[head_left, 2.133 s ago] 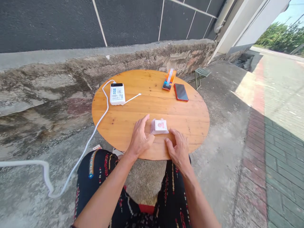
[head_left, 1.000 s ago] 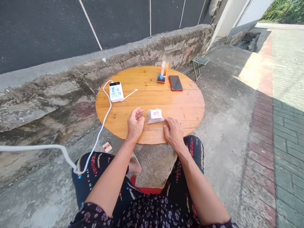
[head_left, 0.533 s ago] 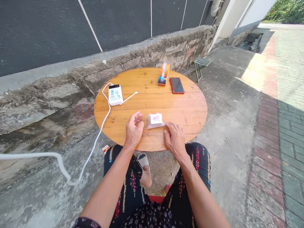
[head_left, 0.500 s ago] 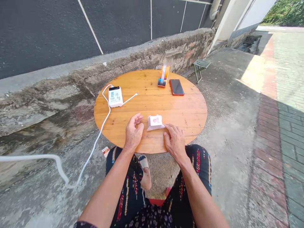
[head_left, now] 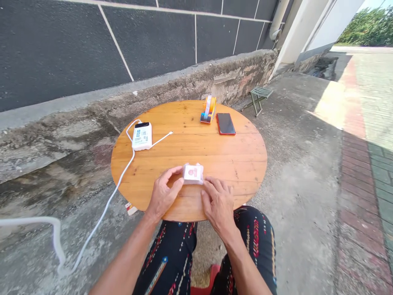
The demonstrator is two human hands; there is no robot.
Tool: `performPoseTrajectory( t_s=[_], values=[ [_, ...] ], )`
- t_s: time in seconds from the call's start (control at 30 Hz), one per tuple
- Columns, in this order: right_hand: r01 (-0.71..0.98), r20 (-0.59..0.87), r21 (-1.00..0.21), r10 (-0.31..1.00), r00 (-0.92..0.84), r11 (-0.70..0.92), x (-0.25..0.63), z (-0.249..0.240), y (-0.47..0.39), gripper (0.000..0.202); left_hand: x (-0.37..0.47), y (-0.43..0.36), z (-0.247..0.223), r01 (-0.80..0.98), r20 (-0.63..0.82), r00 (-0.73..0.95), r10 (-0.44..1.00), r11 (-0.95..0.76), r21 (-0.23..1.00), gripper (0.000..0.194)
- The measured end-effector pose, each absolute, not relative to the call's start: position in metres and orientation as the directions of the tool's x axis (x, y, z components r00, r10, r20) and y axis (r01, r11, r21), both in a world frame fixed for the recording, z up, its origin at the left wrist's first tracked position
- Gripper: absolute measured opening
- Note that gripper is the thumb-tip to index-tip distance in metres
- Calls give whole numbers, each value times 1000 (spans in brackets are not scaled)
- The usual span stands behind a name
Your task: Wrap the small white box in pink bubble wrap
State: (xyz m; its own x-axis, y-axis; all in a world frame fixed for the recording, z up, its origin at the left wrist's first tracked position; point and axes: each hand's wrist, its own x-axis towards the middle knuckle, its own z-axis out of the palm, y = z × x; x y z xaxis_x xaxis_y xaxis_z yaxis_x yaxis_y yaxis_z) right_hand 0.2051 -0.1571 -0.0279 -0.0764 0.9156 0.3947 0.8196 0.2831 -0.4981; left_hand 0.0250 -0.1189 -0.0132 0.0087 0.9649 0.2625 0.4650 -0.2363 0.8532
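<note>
A small white box (head_left: 193, 173) with a red print on top lies near the front of the round wooden table (head_left: 236, 164). Loose clear plastic wrap is around it and sticks out at its ends. My left hand (head_left: 166, 192) has its thumb and index finger at the left end of the box, one at the front corner and one at the back. On the other side, my right hand (head_left: 218, 200) holds its bent fingertips against the wrap at the right end. The box rests between both hands.
A white power bank-like device (head_left: 142, 137) with a white cable (head_left: 106, 209) stands at the left. An orange tape dispenser (head_left: 208, 110) and a red-edged phone (head_left: 225, 123) are at the back right. Beyond the table are a folding stool (head_left: 259, 96) and a dark wall (head_left: 162, 37).
My left hand has come in from beside the box to touch its left end. My right hand stays at the right end. The view has tilted up slightly.
</note>
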Motion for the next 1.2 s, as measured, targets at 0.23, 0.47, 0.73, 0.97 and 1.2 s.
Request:
performPoseTrajectory(
  t_s=[0.23, 0.47, 0.73, 0.97, 1.2],
  values=[
    [822, 354, -479, 925, -139, 307, 208, -26, -156, 33, 24, -119, -18, 462, 230, 22, 973, -214, 861, 29],
    [806, 381, -491, 913, -143, 331, 210, -27, -156, 38, 27, -118, -16, 479, 242, 2, 970, -214, 851, 30],
    [751, 424, -557, 899, -109, 354, 215, -34, -159, 36, 28, -119, -14, 488, 273, 10, 962, -243, 838, 28],
    [611, 455, -703, 890, -6, 364, 221, -36, -158, 22, 28, -119, -12, 506, 327, 15, 945, -290, 813, 37],
    [637, 534, -585, 829, -163, 502, 218, 3, -123, 13, 25, -116, -11, 534, 361, 71, 930, -341, 774, 36]
  ],
)
